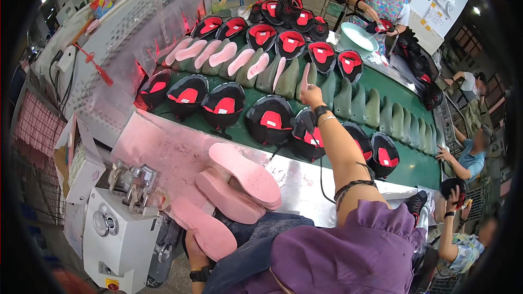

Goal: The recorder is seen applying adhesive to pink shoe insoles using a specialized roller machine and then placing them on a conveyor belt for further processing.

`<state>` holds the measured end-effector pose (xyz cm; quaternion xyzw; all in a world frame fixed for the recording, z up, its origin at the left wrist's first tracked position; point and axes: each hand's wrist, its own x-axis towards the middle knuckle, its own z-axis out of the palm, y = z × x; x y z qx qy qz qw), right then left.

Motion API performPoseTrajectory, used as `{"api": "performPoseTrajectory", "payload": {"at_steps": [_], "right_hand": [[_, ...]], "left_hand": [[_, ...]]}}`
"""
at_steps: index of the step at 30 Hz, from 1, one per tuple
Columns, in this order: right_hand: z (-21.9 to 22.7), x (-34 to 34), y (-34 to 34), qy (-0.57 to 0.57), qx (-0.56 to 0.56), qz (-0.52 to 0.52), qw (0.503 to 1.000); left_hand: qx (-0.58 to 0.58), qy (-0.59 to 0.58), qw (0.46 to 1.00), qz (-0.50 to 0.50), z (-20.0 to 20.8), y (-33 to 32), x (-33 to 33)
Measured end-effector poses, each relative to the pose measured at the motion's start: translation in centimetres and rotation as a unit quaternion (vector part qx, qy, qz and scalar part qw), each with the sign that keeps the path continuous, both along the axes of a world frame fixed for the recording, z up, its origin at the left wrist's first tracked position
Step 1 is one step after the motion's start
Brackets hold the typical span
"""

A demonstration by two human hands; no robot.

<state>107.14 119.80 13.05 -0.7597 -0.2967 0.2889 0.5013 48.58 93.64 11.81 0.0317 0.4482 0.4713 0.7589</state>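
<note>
A long green belt (419, 167) crosses the scene, running from upper left to lower right. Nearer the person, a metal counter (158, 142) is dusted pink; a white machine (111, 239) stands at its left. Black-and-red shoe uppers (223, 99) flank a central row of olive-green shoe forms (373, 106); pink pieces lie on several forms at the left.

On the counter, two thick pink soles (242, 171) lie partly overlapping. Beside them, the left hand (195, 250) grips a loose pink sole (204, 228) by its near edge, some fingers hidden beneath. Its long axis slants from upper left to lower right, the end at lower right nearest the body.

The right hand (311, 97) reaches over the uppers, its grip pinching a thin pink piece (305, 75) at the near end, amid the forms. The piece stands nearly edge-on, long axis pointing away from the person. It could land crooked if the pinch twists; the outstretched forearm might knock an upper below.
</note>
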Motion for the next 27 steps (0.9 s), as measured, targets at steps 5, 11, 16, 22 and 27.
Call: {"api": "performPoseTrajectory", "payload": {"at_steps": [5,11,16,22,27], "right_hand": [[-1.5,-9.2,3.5,-0.089,0.122,0.062,0.987],[7.7,-36.9,-11.6,-0.196,-0.01,0.587,0.786],[6.5,-40.5,-17.6,-0.16,0.067,0.609,0.774],[2.5,-42.0,-15.1,-0.078,-0.032,0.561,0.824],[1.0,-45.1,-8.7,-0.034,-0.022,0.492,0.87]], "left_hand": [[-0.018,-0.01,1.0,0.005,-0.9,-0.1,-0.2],[0.007,0.053,0.998,-0.038,-2.0,0.0,-1.0],[0.09,-0.019,0.995,0.023,1.1,2.0,0.6],[0.099,-0.05,0.994,0.013,3.6,0.2,-1.2],[0.04,-0.09,0.995,-0.003,2.5,-2.5,-2.7]]}}
